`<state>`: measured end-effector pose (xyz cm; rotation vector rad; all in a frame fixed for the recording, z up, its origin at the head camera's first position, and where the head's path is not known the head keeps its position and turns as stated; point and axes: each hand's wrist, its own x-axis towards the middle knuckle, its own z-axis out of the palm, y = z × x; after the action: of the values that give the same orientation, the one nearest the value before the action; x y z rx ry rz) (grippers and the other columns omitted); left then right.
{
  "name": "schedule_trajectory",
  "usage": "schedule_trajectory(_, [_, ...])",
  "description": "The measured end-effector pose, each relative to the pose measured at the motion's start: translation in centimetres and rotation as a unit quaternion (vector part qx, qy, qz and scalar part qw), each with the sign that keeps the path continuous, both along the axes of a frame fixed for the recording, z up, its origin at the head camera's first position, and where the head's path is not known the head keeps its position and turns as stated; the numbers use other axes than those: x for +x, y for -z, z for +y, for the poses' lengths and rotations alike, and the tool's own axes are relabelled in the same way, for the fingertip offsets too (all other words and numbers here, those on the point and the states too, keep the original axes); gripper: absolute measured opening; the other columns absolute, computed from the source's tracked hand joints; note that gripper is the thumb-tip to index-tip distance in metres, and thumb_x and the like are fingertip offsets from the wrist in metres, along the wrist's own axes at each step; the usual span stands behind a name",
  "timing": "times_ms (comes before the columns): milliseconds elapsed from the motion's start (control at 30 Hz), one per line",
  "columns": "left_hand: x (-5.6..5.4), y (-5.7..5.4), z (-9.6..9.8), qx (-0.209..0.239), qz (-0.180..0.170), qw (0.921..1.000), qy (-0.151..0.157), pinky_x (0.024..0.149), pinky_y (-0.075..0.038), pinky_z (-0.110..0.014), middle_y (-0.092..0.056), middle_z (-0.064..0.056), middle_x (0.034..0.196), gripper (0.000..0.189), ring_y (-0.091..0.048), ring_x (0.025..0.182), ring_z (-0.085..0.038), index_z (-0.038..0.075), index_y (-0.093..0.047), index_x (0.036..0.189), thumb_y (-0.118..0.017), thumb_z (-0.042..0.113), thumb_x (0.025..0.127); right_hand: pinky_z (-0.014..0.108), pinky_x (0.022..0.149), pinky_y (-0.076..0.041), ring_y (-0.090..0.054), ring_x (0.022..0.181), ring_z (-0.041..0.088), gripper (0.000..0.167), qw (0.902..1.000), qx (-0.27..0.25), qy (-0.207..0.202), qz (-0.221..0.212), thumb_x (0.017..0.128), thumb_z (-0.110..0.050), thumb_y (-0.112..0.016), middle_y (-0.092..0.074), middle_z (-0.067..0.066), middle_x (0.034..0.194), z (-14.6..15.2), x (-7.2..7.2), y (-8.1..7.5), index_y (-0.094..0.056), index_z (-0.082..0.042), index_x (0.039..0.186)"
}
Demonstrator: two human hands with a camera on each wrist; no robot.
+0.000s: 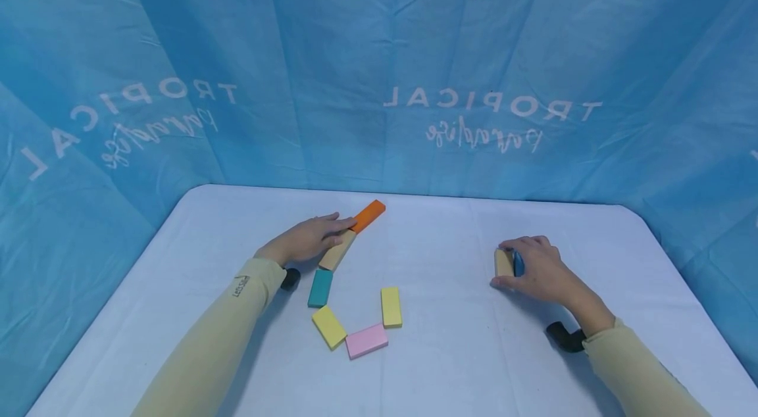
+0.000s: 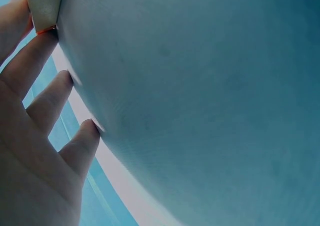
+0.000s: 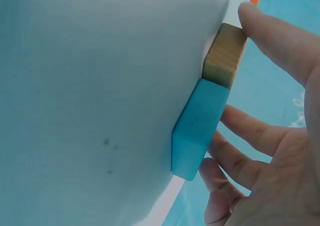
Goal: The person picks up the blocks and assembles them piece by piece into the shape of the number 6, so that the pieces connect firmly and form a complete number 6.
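Observation:
My left hand lies over a row of blocks at the left, fingers stretched forward. Its fingertips touch where a plain wooden block meets an orange block. In the left wrist view, thumb and index finger are beside the wooden block, and the other fingertips reach the table. At the right, my right hand curves over another wooden block, thumb at its near end and fingers at the far end. A blue block sits right against that wooden block, partly under the palm.
Continuing the left row toward me are a teal block, a yellow block, a pink block and a second yellow block. They lie on a white-covered table. A blue printed curtain hangs behind.

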<state>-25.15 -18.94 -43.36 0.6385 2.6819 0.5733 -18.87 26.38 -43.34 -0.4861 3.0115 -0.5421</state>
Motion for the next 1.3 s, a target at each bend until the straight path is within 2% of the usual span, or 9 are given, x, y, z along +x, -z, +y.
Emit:
schedule_trajectory(400, [0.1, -0.1, -0.1, -0.001, 0.001, 1.0000, 0.000, 0.118, -0.027, -0.058, -0.031, -0.014, 0.162, 0.054, -0.026, 0.149, -0.038, 0.026, -0.035, 0.158, -0.050, 0.033, 0.107, 0.064, 0.090, -0.039, -0.046, 0.118, 0.051, 0.072, 0.9996, 0.024, -0.007, 0.014, 0.077, -0.049, -0.085, -0.062, 0.027, 0.123, 0.0, -0.3, 0.0, -0.065, 0.001, 0.125])
schedule_trajectory(833, [0.1, 0.0, 0.1, -0.002, -0.003, 1.0000, -0.006, 0.119, -0.025, -0.057, -0.031, -0.012, 0.162, 0.054, -0.025, 0.150, -0.037, 0.027, -0.035, 0.158, -0.050, 0.033, 0.107, 0.065, 0.095, -0.043, -0.044, 0.122, 0.049, 0.073, 0.9999, -0.009, 0.007, 0.004, 0.078, -0.044, -0.086, -0.059, 0.027, 0.128, 0.0, -0.4, -0.4, -0.063, 0.001, 0.130])
schedule_trajectory(1300, [0.0, 0.1, 0.0, -0.001, 0.005, 1.0000, 0.003, 0.118, -0.027, -0.058, -0.032, -0.015, 0.162, 0.053, -0.027, 0.149, -0.039, 0.025, -0.036, 0.158, -0.050, 0.032, 0.107, 0.062, 0.093, -0.045, -0.046, 0.119, 0.043, 0.069, 0.9990, -0.041, -0.013, 0.015, 0.079, -0.040, -0.086, -0.060, 0.024, 0.127, -1.9, -0.1, -1.0, -0.064, -0.002, 0.132])
